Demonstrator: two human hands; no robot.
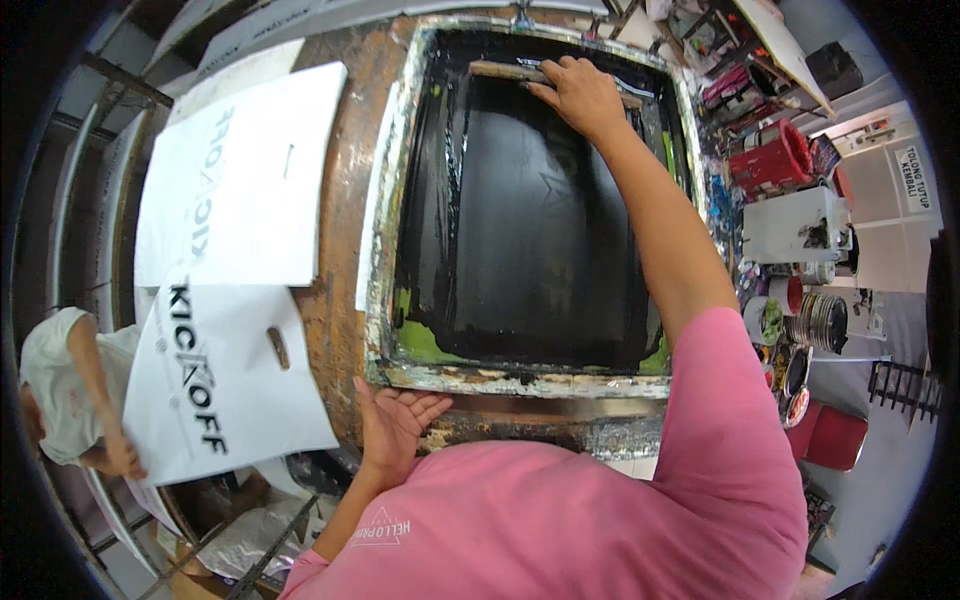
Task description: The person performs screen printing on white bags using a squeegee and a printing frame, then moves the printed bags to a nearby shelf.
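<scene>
A screen-printing frame (520, 382) lies on the worktable, its mesh covered in wet black ink, with green patches near the corners. At the far end of the screen, my right hand (582, 95) is closed on a wooden-handled squeegee (497, 70). The squeegee's blade is hidden. My left hand (395, 425) is palm up at the frame's near left corner, with its fingers stretched along the near edge. Whether it touches the frame I cannot tell. Left of the frame is a stack of white bags (255, 200). A co-worker's hand (125, 458) holds a white bag with black lettering (300, 400) by its edge.
The co-worker (65, 370) in a white shirt stands at the left, beside metal racks (75, 200). To the right are a red container (770, 165), a white tub (795, 225), several stacked cans (822, 322) and a red chair (835, 437). The stained wooden tabletop (335, 330) shows between stack and frame.
</scene>
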